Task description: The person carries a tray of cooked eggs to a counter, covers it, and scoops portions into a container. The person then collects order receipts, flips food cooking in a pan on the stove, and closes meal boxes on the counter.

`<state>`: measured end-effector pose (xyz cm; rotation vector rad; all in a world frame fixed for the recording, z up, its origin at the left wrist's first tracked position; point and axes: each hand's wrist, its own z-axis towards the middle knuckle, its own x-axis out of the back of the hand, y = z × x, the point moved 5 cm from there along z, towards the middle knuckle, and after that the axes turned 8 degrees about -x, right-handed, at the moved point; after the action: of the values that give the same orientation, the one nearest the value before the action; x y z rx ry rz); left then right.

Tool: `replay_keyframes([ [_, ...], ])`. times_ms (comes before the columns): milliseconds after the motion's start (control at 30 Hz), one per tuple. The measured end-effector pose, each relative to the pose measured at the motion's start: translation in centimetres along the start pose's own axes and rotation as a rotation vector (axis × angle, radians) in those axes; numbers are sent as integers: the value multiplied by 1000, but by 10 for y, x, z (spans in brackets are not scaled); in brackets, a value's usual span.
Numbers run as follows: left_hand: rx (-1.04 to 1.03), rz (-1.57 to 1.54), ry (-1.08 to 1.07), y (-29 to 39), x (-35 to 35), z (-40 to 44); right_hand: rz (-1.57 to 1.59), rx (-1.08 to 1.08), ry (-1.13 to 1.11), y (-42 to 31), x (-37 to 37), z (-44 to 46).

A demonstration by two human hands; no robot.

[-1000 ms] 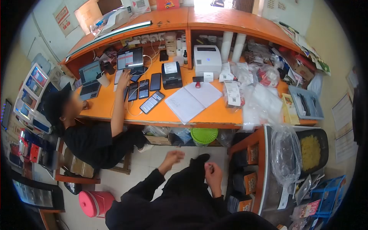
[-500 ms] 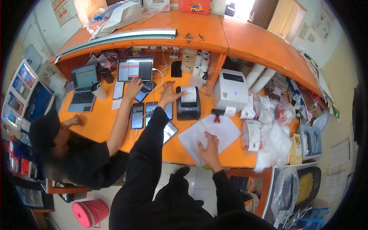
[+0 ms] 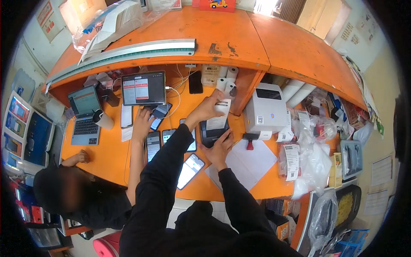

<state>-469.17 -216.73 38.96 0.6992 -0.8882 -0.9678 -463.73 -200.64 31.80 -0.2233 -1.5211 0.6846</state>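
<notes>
My left hand [image 3: 207, 110] pinches the upper end of a white paper receipt [image 3: 218, 122], which sticks up from a small black receipt printer [image 3: 209, 136]. My right hand [image 3: 219, 150] grips the front of that printer, thumb on one side and fingers on the other. A white sheet of paper [image 3: 252, 165] lies under and beside my right wrist. On it, just right of the printer, rests a stamp with a red handle [image 3: 249, 144]. A lit smartphone [image 3: 190, 171] lies between my forearms.
To my left a co-worker reaches a hand [image 3: 142, 124] toward a tablet [image 3: 143, 88] and several phones. A laptop [image 3: 87, 113] and a cup [image 3: 102, 120] stand farther left. A white label printer [image 3: 264, 107] and plastic-wrapped parcels [image 3: 306, 158] occupy the right side. An orange shelf [image 3: 171, 28] overhangs the desk.
My left hand has moved right and taken hold of the receipt, now standing higher out of the printer. My right hand has gone from above the white sheet to the printer's front.
</notes>
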Motion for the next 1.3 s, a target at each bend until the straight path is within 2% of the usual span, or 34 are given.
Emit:
replay_keyframes([
  [67,66,60,-33,32,11,7,3,-16,10,2,-4,1],
  [167,-101,345,-147,39,14,7,32,-27,11,4,-5,1],
  [267,-89,588,-122,72,13,-6,41,20,62,4,-1,-1],
  [667,-299,606,-64,111,0,-71,68,129,135,12,-3,0],
  [767,-319,651,-139,123,-11,-94,11,100,130,24,-12,7],
  [833,-260,726,-272,136,-24,-113,-10,77,158,33,-25,17],
  [900,-149,615,-344,167,-23,-130,-23,81,142,36,-26,22],
  [933,-214,529,-333,188,-18,-134,-26,97,113,30,-16,19],
  [1000,-116,189,-429,194,-16,-138,0,130,6,28,13,16],
  [1033,-74,13,-480,196,-18,-137,272,84,-146,46,26,22],
  [1067,-18,-21,-605,186,-24,-137,547,40,-293,65,42,25],
  [1100,-52,-81,-671,192,-32,-125,826,-1,-435,77,54,19],
  [1133,-149,-178,-590,190,-44,-111,1123,62,-354,54,116,-6],
  [1167,-224,-103,-623,178,-59,-99,1128,38,-428,53,147,-36],
  [1200,-215,-97,-547,197,-72,-83,1133,13,-501,60,172,-75],
  [1233,-121,-133,-588,203,-89,-71,1140,1,-550,64,198,-112],
  [1300,-182,-270,-574,246,-125,-63,763,41,-315,65,252,-190],
])
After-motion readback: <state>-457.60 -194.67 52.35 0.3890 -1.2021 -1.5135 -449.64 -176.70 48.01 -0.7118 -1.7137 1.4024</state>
